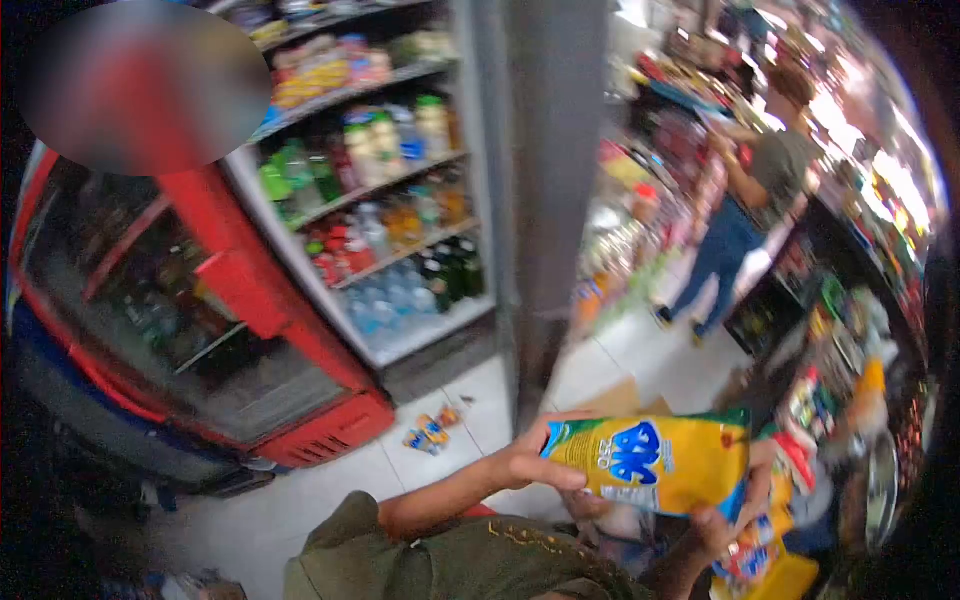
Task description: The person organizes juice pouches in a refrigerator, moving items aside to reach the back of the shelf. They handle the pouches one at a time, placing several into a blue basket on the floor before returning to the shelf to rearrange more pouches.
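Note:
A yellow plastic packet (690,455) with green and blue ends and large blue lettering is held in front of my chest. My left hand (545,460) grips its left end, the thumb lying across the front. At the other end, my right hand (740,510) has its thumb on the lower edge and fingers around the side. The packet lies nearly level and looks plump; its back is hidden. Below my right hand are small colourful packets (750,550) and a yellow item (785,580), both blurred.
An open fridge (370,350) with shelves of bottles stands ahead, beside a red-framed cooler (330,410). Small packets (432,430) lie on the tiled floor (480,400). A grey post (550,200) rises in the middle. Another person (750,190) stands beyond, at right, among piled goods.

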{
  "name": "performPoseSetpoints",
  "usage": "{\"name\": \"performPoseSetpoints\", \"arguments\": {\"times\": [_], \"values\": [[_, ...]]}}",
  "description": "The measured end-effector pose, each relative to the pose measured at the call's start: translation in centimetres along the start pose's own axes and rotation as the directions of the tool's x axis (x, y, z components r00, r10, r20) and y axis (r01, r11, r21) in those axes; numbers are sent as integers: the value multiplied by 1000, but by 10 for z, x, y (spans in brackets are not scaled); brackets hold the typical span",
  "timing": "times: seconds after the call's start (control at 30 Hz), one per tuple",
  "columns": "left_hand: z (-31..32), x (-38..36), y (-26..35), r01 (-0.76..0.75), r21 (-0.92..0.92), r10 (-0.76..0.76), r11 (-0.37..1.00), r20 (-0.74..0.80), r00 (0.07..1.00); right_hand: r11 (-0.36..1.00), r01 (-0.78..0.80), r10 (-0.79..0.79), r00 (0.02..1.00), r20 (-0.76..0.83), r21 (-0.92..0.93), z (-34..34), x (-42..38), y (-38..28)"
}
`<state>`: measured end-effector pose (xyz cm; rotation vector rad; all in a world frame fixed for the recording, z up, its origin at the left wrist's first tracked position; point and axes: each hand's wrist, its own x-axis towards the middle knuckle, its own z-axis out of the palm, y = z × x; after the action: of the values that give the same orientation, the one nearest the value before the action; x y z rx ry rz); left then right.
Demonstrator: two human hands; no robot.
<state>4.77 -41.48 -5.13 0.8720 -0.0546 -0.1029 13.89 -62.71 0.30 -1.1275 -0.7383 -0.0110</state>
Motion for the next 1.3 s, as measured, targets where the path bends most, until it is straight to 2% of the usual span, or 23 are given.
{"name": "performPoseSetpoints", "arguments": {"times": [0.03, 0.07, 0.1, 0.17, 0.2, 0.3, 0.37, 0.43, 0.53, 0.57, 0.63, 0.7, 0.77, 0.83, 0.87, 0.97, 1.0, 1.03, 1.1, 1.13, 1.2, 1.23, 1.3], "values": [[-19, -22, 21, -62, 28, 62, 998, 8, 998, 1000, -17, 16, 997, 74, 21, 32, 2, 4], [-38, -44, 39, -156, 50, 157, 986, -10, 988, 987, -144, 147, 989, 25, -76, 82, 9, -2], [-53, -68, 56, -182, 68, 184, 981, -19, 983, 991, -123, 126, 990, 69, -55, 109, 10, 9], [-75, -114, 85, -327, -36, 317, 944, -170, 933, 983, -142, 105, 957, 270, 121, 162, 20, 27], [-96, -126, 89, -383, 34, 383, 923, -168, 908, 977, -163, 105, 925, 364, 134, 180, 22, 41], [-103, -154, 131, -578, 135, 584, 805, -356, 730, 890, -380, 251, 870, 424, 253, 260, 36, 62], [-117, -174, 155, -620, 137, 618, 773, -385, 686, 857, -353, 133, 854, 503, 375, 299, 51, 83], [-123, -185, 171, -597, 258, 632, 760, -512, 582, 836, -399, 117, 801, 587, 377, 332, 73, 87], [-128, -194, 195, -689, 298, 734, 661, -447, 511, 894, -264, 12, 821, 571, 361, 369, 99, 103], [-131, -196, 202, -689, 308, 741, 656, -437, 511, 842, -338, -13, 768, 641, 422, 376, 109, 117], [-140, -196, 216, -734, 64, 662, 677, -488, 569, 778, -409, -56, 711, 701, 477, 390, 126, 130], [-150, -191, 229, -720, 160, 687, 675, -493, 534, 795, -420, -103, 617, 780, 437, 405, 143, 138], [-155, -183, 247, -702, 319, 752, 637, -458, 474, 780, -430, -125, 605, 786, 455, 419, 161, 147], [-157, -170, 264, -725, 325, 767, 607, -479, 427, 838, -304, -134, 690, 711, 454, 438, 178, 153], [-161, -164, 273, -712, 360, 775, 603, -473, 418, 800, -261, -227, 701, 675, 540, 449, 189, 157], [-175, -144, 297, -688, 442, 809, 575, -434, 397, 742, -281, -233, 743, 627, 609, 466, 219, 173], [-180, -135, 306, -675, 492, 830, 550, -415, 373, 777, -157, -323, 732, 600, 610, 471, 233, 182], [-184, -125, 314, -664, 534, 848, 524, -398, 349, 775, -157, -333, 722, 606, 613, 476, 250, 183], [-195, -111, 328, -683, 529, 859, 504, -388, 333, 598, -305, -245, 810, 532, 741, 487, 290, 180], [-200, -104, 334, -681, 546, 866, 488, -397, 302, 704, -195, -331, 760, 559, 683, 487, 323, 183], [-216, -97, 346, -667, 551, 858, 501, -414, 303, 798, 139, -438, 803, 405, 587, 505, 384, 175], [-222, -93, 353, -666, 553, 859, 500, -413, 303, 800, 407, -568, 751, 338, 441, 518, 422, 174], [-232, -83, 368, -682, 545, 862, 487, -427, 274, 652, 732, -749, 581, 319, 197, 555, 489, 165]]}}
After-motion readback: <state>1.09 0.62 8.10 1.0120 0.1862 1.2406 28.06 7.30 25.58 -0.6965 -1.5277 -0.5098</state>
